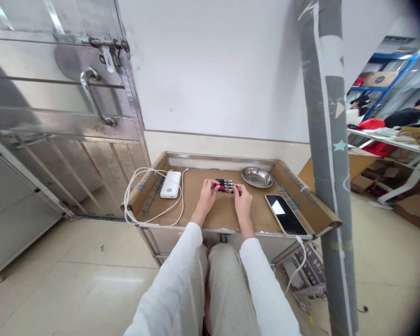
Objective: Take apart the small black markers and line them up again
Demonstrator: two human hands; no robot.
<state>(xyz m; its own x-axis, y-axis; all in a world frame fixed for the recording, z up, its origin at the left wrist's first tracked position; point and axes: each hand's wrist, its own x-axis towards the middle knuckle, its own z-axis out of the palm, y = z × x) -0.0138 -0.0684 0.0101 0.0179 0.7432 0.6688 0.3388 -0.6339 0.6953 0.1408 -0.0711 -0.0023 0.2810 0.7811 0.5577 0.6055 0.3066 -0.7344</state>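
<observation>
Several black and red pens (225, 182) lie side by side on the brown cardboard top (199, 212). Thumb and fingers of my left hand (207, 192) are closed at the left end of a red pen (225, 189) nearest me. At the row's right end, my right hand (243, 196) has its fingertips pinched together, with a bit of red showing between them. The fingers partly hide the pen ends, and fine detail is too small to make out.
A white power bank (171, 185) with a looped white cable (126, 198) sits left. To the right are a round metal dish (256, 177) and a phone (285, 214). A grey wrapped pole (331, 140) stands beside the cart; a metal door (66, 93) is left. People sit far right.
</observation>
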